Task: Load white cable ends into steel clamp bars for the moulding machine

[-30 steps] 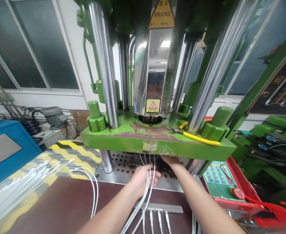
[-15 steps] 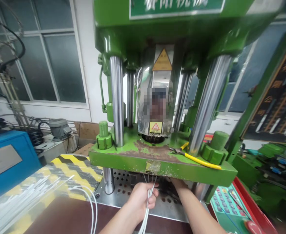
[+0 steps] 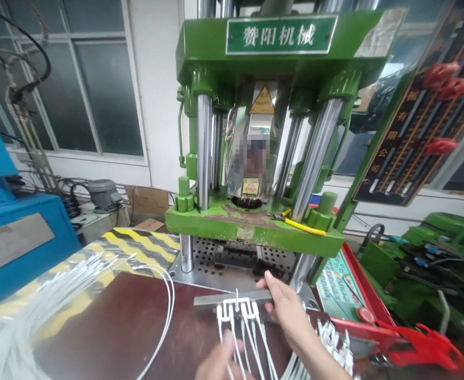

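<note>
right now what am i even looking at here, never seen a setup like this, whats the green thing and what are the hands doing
The view comes from a camera on the worker's head, looking forward and down. The green press is an upright machine on shiny steel columns. On the brown bench before it lie bundles of loose white cables. The left hand, blurred at the bottom edge, grips a set of white cables with joined moulded ends. The right hand touches the grey metal bar under those ends. Yellow-handled pliers rest on the press.

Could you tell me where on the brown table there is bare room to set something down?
The brown table is bare between the looped cable and the metal bar. It is crowded at the left with the cable pile and around both hands.
</note>
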A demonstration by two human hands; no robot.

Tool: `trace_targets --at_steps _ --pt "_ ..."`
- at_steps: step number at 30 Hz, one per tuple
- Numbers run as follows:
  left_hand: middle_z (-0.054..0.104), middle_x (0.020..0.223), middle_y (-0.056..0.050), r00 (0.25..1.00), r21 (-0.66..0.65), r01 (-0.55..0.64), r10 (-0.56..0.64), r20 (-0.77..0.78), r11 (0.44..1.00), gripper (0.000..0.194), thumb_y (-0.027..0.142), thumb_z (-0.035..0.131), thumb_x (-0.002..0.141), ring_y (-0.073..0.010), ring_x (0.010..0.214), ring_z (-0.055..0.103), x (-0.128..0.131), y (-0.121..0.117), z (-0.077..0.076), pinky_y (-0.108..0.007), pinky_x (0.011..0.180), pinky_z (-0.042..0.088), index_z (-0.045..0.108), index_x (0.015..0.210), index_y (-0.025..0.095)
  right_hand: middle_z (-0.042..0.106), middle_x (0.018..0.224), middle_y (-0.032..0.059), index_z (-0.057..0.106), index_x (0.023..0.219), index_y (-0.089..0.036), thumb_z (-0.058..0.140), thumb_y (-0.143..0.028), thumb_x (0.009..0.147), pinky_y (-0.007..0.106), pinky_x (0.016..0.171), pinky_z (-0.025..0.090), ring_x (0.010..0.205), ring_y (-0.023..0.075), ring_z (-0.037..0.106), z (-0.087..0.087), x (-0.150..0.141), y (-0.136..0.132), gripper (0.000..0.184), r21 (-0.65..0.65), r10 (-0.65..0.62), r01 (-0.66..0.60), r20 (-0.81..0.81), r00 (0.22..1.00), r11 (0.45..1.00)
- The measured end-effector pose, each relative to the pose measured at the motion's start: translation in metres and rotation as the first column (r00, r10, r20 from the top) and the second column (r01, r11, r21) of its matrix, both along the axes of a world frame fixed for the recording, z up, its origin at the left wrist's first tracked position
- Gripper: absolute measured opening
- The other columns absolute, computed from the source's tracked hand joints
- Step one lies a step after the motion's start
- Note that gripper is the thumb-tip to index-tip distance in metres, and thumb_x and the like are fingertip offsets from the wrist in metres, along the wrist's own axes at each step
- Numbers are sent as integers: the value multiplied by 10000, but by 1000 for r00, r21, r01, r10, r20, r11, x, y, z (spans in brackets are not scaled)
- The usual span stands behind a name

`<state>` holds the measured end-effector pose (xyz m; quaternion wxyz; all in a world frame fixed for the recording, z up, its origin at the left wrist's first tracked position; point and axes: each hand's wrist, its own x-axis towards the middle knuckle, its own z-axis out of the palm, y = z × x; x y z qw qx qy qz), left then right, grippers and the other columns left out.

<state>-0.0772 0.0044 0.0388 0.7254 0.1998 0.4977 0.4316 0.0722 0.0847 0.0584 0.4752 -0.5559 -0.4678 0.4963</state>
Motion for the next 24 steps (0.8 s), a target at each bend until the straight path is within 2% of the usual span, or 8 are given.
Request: trace_targets --at_steps 2,4,9,15,17,19,22,24 --pt "468 389 35 994 31 -105 104 34 994 612 688 463 681 -84 320 337 -13 -3 16 -202 377 259 599 906 135 322 367 -87 574 775 -160 450 -672 731 151 361 125 334 44 230 2 -1 -28 529 -45 10 -13 -74 997 999" --pt "347 331 84 977 181 -207 212 -7 961 507 603 507 724 -46 311 228 -24 0 32 -177 373 165 613 885 134 311 382 -88 561 756 -167 469 -661 733 146 372 116 348 42 227 7 -2 -48 503 -91 29 -42 -137 990 995" --pt "331 356 77 978 456 -92 165 -124 885 353 452 570 768 -36 382 261 -32 1 55 -192 419 161 655 753 109 319 446 -81 548 749 -182 513 -633 729 153 406 124 377 38 244 20 -3 -70 452 -144 5 -37 -216 976 989" --pt "351 284 66 993 305 -3 39 -114 952 407 487 553 756 -41 303 186 -28 2 62 -228 408 86 675 814 103 319 437 -74 552 742 -170 433 -619 789 156 394 149 373 49 274 30 4 -71 467 -63 25 -34 -136 990 997" --pt "323 275 77 992 325 -11 52 -117 946 395 474 565 753 -41 319 184 -30 4 62 -230 427 104 677 820 100 390 462 -52 580 775 -171 387 -592 823 164 373 235 386 74 366 35 9 -72 466 -11 92 -92 5 996 996" --pt "326 297 80 990 364 4 48 -132 931 385 464 560 765 -44 347 203 -32 6 61 -232 448 132 675 850 106 563 639 10 616 882 -191 392 -518 850 217 494 437 574 140 551 43 16 -76 398 163 108 -155 268 957 974" --pt "349 325 76 975 405 27 65 -211 914 377 453 541 781 -45 362 211 -33 10 59 -239 461 136 672 879 113 577 1095 50 559 1115 -253 457 -350 853 314 875 461 1035 199 532 57 27 -84 298 436 -18 -362 658 753 824" --pt "356 323 70 958 406 29 91 -272 913 387 456 536 780 -44 353 206 -31 14 60 -244 457 121 677 866 106 527 1193 55 492 1202 -257 477 -258 834 327 912 456 1103 198 494 63 30 -89 369 449 -86 -515 808 583 730"
